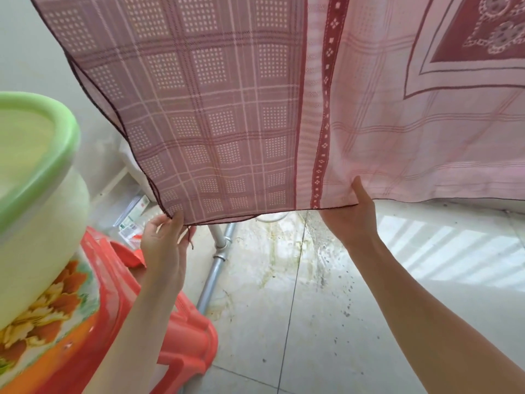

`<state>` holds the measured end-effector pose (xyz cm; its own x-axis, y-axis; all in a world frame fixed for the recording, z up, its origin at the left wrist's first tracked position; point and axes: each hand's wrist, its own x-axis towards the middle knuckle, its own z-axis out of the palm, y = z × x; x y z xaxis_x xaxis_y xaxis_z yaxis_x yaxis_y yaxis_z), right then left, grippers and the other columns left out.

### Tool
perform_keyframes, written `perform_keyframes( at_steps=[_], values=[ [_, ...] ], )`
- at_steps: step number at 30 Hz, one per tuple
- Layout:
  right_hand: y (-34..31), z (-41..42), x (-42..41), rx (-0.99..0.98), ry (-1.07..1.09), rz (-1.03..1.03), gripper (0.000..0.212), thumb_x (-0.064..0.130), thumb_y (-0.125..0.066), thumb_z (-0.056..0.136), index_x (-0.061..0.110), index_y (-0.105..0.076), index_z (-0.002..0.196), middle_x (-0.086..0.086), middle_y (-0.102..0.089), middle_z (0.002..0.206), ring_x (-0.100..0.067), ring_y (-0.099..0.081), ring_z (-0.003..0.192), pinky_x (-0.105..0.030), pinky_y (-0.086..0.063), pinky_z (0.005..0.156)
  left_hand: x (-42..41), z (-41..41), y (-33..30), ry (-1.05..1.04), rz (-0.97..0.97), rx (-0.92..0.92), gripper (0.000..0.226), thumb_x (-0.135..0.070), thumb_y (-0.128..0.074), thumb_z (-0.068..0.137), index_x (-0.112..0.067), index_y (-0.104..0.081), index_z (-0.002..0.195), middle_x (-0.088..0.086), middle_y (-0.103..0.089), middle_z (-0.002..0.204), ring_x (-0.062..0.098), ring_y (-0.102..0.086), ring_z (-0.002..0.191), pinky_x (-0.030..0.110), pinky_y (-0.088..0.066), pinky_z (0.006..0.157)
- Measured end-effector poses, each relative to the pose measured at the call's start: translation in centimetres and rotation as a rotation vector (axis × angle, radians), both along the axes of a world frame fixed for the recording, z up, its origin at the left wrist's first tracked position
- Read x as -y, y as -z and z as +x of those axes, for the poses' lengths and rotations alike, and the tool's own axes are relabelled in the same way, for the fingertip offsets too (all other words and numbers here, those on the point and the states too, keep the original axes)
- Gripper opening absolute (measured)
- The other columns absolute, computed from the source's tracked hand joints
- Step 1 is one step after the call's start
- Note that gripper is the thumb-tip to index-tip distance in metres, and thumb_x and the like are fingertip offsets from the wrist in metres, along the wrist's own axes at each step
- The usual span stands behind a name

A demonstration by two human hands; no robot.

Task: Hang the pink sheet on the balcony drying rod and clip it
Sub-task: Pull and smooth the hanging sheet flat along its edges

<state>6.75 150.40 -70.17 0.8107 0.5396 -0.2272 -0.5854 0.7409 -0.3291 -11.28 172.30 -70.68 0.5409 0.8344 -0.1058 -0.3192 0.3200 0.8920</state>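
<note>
The pink sheet, checked with dark red bands and a dark hem, hangs down from above and fills the upper part of the head view. My left hand pinches its lower left corner, where a loose thread dangles. My right hand grips the bottom hem further right, thumb in front of the cloth and fingers behind it. The drying rod and any clips are out of view above.
A green-rimmed plastic tub sits on a red floral stool at the left. A metal pipe slants down to the stained tiled floor. Some packets lie by the wall behind the stool.
</note>
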Motion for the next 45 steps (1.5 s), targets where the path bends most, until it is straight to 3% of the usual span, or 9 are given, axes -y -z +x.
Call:
perform_keyframes(
  at_steps=[5,11,18,23,26,30,33,37,45],
  values=[
    [0.0,0.3,1.0,0.029,-0.005,-0.014,0.025,0.026,-0.049,0.092,0.014,-0.071,0.091,-0.007,-0.061,0.128,-0.029,-0.054,0.121,-0.050,-0.039,0.103,0.8,0.6,0.5,-0.018,-0.040,0.052,0.022,0.000,-0.055,0.088,-0.018,-0.045,0.081,0.001,-0.062,0.069,0.011,-0.060,0.067,0.024,-0.054,0.065],
    [-0.1,1.0,0.0,0.038,-0.031,-0.123,0.019,0.007,-0.048,0.091,0.005,-0.059,0.107,-0.010,-0.064,0.114,-0.024,-0.062,0.109,-0.040,-0.053,0.090,-0.7,1.9,0.0,-0.127,0.045,-0.083,0.020,0.003,-0.051,0.090,-0.014,-0.054,0.080,-0.013,-0.063,0.057,0.001,-0.058,0.061,0.017,-0.051,0.063],
    [-0.3,0.4,1.1,-0.094,0.052,-0.106,0.009,0.009,-0.055,0.087,0.012,-0.063,0.091,-0.003,-0.072,0.094,-0.020,-0.061,0.102,-0.037,-0.048,0.085,3.0,4.5,0.7,0.236,-0.334,0.034,0.010,-0.021,-0.046,0.094,-0.018,-0.051,0.103,-0.005,-0.062,0.094,0.010,-0.058,0.093,0.030,-0.046,0.087],
    [1.3,1.8,2.9,0.104,0.020,-0.271,0.044,0.040,-0.058,0.087,0.014,-0.054,0.122,0.010,-0.063,0.115,0.002,-0.058,0.108,-0.023,-0.035,0.108,10.7,10.5,-0.7,0.598,-0.514,0.047,0.046,-0.033,-0.044,0.093,-0.016,-0.036,0.135,0.001,-0.047,0.129,0.023,-0.044,0.124,0.043,-0.034,0.106],
    [0.0,1.6,4.0,-0.051,-0.052,-0.272,0.075,0.088,-0.053,0.053,0.035,-0.042,0.105,-0.016,-0.046,0.140,-0.023,-0.047,0.128,-0.039,-0.034,0.111,14.0,14.2,-1.7,0.661,-0.530,0.112,0.029,-0.027,-0.050,0.090,-0.020,-0.054,0.118,-0.005,-0.061,0.116,0.017,-0.053,0.114,0.041,-0.038,0.102],
    [0.0,2.6,7.5,0.002,0.093,0.010,0.059,0.039,-0.073,0.065,0.022,-0.052,0.118,-0.009,-0.043,0.140,-0.024,-0.036,0.134,-0.042,-0.023,0.115,15.3,15.5,-1.5,0.530,-0.531,0.075,0.006,-0.022,-0.055,0.089,-0.018,-0.060,0.088,-0.008,-0.071,0.074,0.011,-0.061,0.091,0.029,-0.048,0.080],
    [0.7,2.8,9.3,-0.038,0.112,0.019,0.061,0.038,-0.070,0.072,0.015,-0.053,0.125,-0.007,-0.041,0.143,-0.023,-0.031,0.139,-0.047,-0.023,0.114,13.5,15.2,-1.1,0.391,-0.512,0.078,0.005,-0.021,-0.057,0.087,-0.017,-0.059,0.086,-0.008,-0.069,0.066,0.009,-0.060,0.085,0.024,-0.052,0.071],
    [1.8,3.0,10.1,-0.122,0.189,0.064,0.025,0.030,-0.053,0.090,0.013,-0.064,0.105,-0.006,-0.052,0.136,-0.026,-0.044,0.130,-0.045,-0.030,0.111,12.5,14.4,-1.1,0.319,-0.483,0.062,0.008,-0.021,-0.055,0.090,-0.014,-0.057,0.093,-0.004,-0.061,0.089,0.008,-0.059,0.092,0.024,-0.050,0.073],
    [1.3,1.5,10.7,-0.083,0.180,-0.022,0.016,0.024,-0.054,0.091,0.013,-0.062,0.100,-0.005,-0.069,0.103,-0.022,-0.065,0.100,-0.038,-0.053,0.090,13.5,14.0,-1.7,0.454,-0.446,0.089,0.025,-0.029,-0.050,0.093,-0.013,-0.058,0.111,0.003,-0.060,0.119,0.017,-0.061,0.108,0.035,-0.054,0.085]
  ],
)
